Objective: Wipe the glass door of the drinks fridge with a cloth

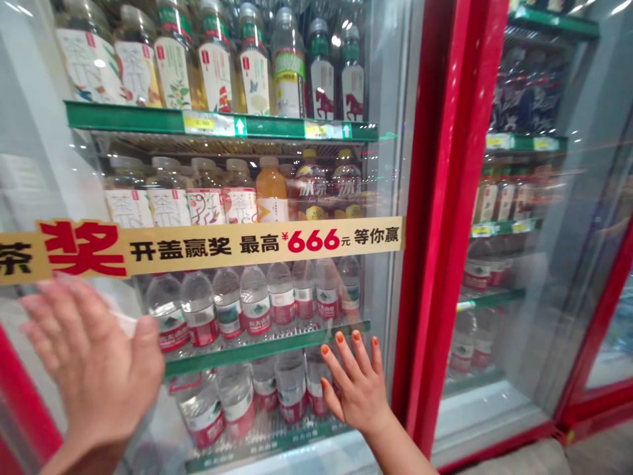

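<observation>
My left hand [91, 359] lies spread against the glass door [380, 277] of a drinks cooler, just below a yellow printed banner [247, 243], and holds nothing. My right hand [356, 386], with orange-painted nails, rests on the same glass with its fingers apart, and holds nothing either. Behind the glass, close to that hand, stand rows of plastic water bottles [254, 303] with red labels. The glass lies between both hands and the bottles.
A red door frame [452, 211] runs upright to the right of my right hand. Higher shelves hold bottled teas [173, 72] and orange juice [271, 194] behind green shelf edges [222, 122]. A second glass-doored cooler [524, 198] stands to the right.
</observation>
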{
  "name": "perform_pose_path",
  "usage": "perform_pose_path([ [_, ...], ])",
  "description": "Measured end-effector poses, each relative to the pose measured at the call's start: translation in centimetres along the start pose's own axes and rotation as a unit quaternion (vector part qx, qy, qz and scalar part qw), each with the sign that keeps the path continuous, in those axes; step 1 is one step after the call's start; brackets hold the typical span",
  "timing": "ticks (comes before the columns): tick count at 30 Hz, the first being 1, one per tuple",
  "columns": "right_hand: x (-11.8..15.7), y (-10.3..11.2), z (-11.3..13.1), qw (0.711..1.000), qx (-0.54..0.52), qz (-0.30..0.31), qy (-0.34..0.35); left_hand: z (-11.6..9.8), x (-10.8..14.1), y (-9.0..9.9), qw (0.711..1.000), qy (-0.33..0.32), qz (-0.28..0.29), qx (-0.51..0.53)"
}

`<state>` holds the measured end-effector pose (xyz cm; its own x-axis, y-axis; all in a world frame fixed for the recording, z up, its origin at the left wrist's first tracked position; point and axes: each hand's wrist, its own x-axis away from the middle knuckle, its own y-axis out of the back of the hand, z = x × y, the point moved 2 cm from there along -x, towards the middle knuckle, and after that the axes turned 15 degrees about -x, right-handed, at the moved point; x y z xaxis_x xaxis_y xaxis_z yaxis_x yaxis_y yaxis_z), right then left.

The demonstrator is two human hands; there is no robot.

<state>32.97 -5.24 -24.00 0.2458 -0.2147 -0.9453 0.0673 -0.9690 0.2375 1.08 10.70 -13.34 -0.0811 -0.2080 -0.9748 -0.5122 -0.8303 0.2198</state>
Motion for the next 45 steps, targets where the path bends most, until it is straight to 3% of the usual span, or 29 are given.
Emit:
perform_pose_path([
  [2,-0.2,0.0,0.1,1.000,-0.007,-0.005,-0.007,-2.7,2.4,-0.8,0.996,-0.078,-0.021,-0.036],
  [3,-0.2,0.0,0.1,1.000,-0.012,-0.009,-0.011,-3.7,4.7,-1.2,0.985,-0.161,-0.030,-0.045],
  [4,-0.3,0.0,0.1,1.000,-0.018,-0.015,-0.014,-4.1,7.2,-1.5,0.967,-0.248,-0.025,-0.043],
  [6,-0.2,-0.2,0.1,0.999,-0.028,-0.025,-0.018,-2.5,10.3,-1.6,0.959,-0.279,0.023,-0.039],
  [8,-0.1,-0.5,0.1,0.999,-0.035,-0.030,-0.018,0.8,9.3,-0.8,0.983,-0.169,0.048,-0.054],
  [10,0.1,-0.6,0.1,0.999,-0.038,-0.029,-0.019,3.1,5.1,0.4,0.996,-0.024,0.039,-0.072],
  [12,0.1,-0.6,0.1,0.999,-0.039,-0.031,-0.019,2.2,0.8,0.9,0.996,0.046,0.026,-0.073],
  [14,0.1,-0.6,0.1,0.998,-0.042,-0.036,-0.016,-1.6,-0.2,0.3,0.998,-0.004,0.010,-0.065],
  [17,-0.1,-0.6,0.1,0.998,-0.044,-0.043,-0.016,-7.2,5.4,-1.1,0.977,-0.203,-0.018,-0.058],
  [19,-0.2,-0.6,0.1,0.998,-0.044,-0.044,-0.018,-7.8,9.5,-1.4,0.957,-0.284,-0.019,-0.051],
  [20,-0.2,-0.6,0.1,0.998,-0.045,-0.043,-0.019,-7.2,10.2,-1.3,0.955,-0.291,-0.020,-0.057],
  [22,-0.2,-0.6,0.1,0.998,-0.046,-0.042,-0.020,-5.5,8.5,-0.6,0.971,-0.229,-0.012,-0.074],
  [24,0.0,-0.6,0.2,0.998,-0.047,-0.045,-0.021,-4.6,3.8,0.0,0.992,-0.107,0.003,-0.072],
  [26,0.1,-0.5,0.1,0.997,-0.053,-0.056,-0.020,-6.1,-0.5,0.2,0.998,-0.043,0.013,-0.040],
  [28,0.3,-0.4,0.0,0.995,-0.064,-0.070,-0.021,-9.3,-1.5,-0.3,0.995,-0.098,0.007,-0.029],
  [30,0.6,-0.4,-0.1,0.994,-0.072,-0.082,-0.027,-12.0,1.3,-1.0,0.973,-0.226,0.016,-0.041],
  [32,0.8,-0.4,-0.2,0.992,-0.075,-0.094,-0.036,-12.7,5.3,-1.3,0.938,-0.342,0.019,-0.057],
  [34,1.1,-0.6,-0.3,0.991,-0.080,-0.102,-0.040,-11.5,7.0,-1.1,0.920,-0.386,0.007,-0.066],
  [35,1.3,-0.8,-0.3,0.989,-0.088,-0.109,-0.040,-10.9,6.4,-0.9,0.926,-0.372,0.002,-0.070],
  [37,1.7,-1.1,-0.4,0.984,-0.107,-0.133,-0.040,-10.7,2.8,-0.5,0.955,-0.288,0.000,-0.072],
  [39,2.2,-1.2,-0.6,0.979,-0.122,-0.161,-0.040,-12.9,-1.4,-0.4,0.979,-0.193,0.000,-0.071],
  [41,2.6,-1.2,-0.7,0.975,-0.128,-0.177,-0.046,-16.6,-2.8,-0.8,0.979,-0.190,-0.018,-0.071],
  [43,2.8,-1.1,-0.9,0.972,-0.133,-0.186,-0.050,-19.4,-0.3,-1.5,0.944,-0.318,-0.020,-0.081],
  [45,2.8,-1.0,-1.0,0.970,-0.140,-0.192,-0.050,-19.2,3.9,-2.0,0.880,-0.466,-0.022,-0.085],
])
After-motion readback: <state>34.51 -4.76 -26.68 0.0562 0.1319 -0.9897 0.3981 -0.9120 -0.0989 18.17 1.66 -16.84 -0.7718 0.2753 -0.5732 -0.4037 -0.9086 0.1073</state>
